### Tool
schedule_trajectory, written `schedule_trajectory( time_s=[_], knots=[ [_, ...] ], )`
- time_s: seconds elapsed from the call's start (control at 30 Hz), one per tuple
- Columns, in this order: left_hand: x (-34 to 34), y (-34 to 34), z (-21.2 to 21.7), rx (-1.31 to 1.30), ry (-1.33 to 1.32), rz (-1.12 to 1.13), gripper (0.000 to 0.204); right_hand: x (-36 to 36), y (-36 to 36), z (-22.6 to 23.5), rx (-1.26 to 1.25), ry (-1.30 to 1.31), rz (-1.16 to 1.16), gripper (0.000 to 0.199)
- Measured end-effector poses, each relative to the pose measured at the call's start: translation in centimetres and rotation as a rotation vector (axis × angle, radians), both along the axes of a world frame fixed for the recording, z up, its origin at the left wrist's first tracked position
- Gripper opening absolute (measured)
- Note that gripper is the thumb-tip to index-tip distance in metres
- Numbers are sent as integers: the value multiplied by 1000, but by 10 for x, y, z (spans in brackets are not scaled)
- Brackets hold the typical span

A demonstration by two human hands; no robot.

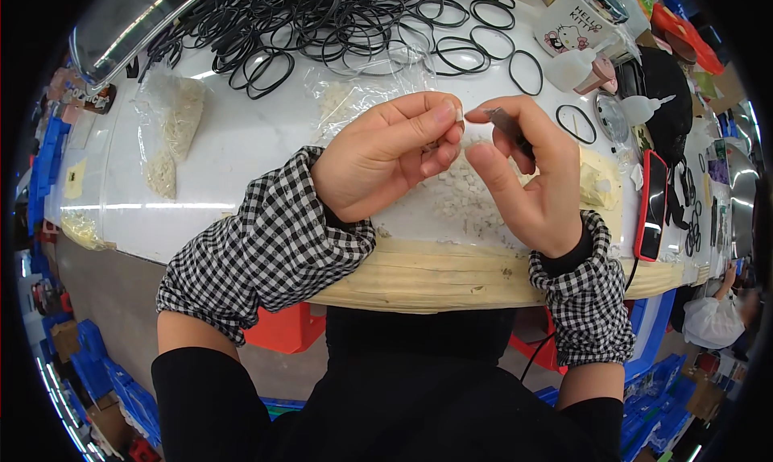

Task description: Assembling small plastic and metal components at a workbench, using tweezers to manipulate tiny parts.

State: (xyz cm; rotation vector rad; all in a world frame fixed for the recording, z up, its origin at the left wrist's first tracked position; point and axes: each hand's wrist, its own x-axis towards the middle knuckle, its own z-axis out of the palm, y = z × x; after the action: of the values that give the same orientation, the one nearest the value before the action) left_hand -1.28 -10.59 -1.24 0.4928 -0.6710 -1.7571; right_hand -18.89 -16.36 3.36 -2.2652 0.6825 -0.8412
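My left hand (382, 156) pinches a small white piece (459, 115) between thumb and forefinger, with its other fingers curled beneath. Just to its right, my right hand (541, 176) grips a thin dark metal blade (507, 128) in its curled fingers. The right thumb stands apart from the forefinger, whose tip comes close to the white piece. Both hands are above the white table (266, 152). Many more small white pieces (463, 200) lie scattered below them, partly hidden by the hands. Behind the left hand, an open clear plastic bag (342, 99) holds pale pieces.
A large heap of black rubber rings (322, 19) covers the far side. Another plastic bag (181, 120) of pale pieces lies left. On the right are a white squeeze bottle (568, 69), a white bucket (576, 23) and a red-cased phone (652, 204). Yellowish tape (435, 277) covers the near edge.
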Motion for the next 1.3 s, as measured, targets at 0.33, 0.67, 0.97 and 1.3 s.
schedule_trajectory(
  time_s=[0.33,0.67,0.97,1.3],
  knots=[
    [-4,2,-1,-5,78,-118,15,-1,-1,-12,-89,102,-31,33],
    [-6,2,-6,-77,126,-161,14,1,0,-16,-28,49,3,30],
    [-7,4,-7,-53,134,-166,15,0,1,-13,5,66,31,28],
    [-9,4,-4,-48,130,-177,14,0,3,-16,30,5,49,29]
  ],
)
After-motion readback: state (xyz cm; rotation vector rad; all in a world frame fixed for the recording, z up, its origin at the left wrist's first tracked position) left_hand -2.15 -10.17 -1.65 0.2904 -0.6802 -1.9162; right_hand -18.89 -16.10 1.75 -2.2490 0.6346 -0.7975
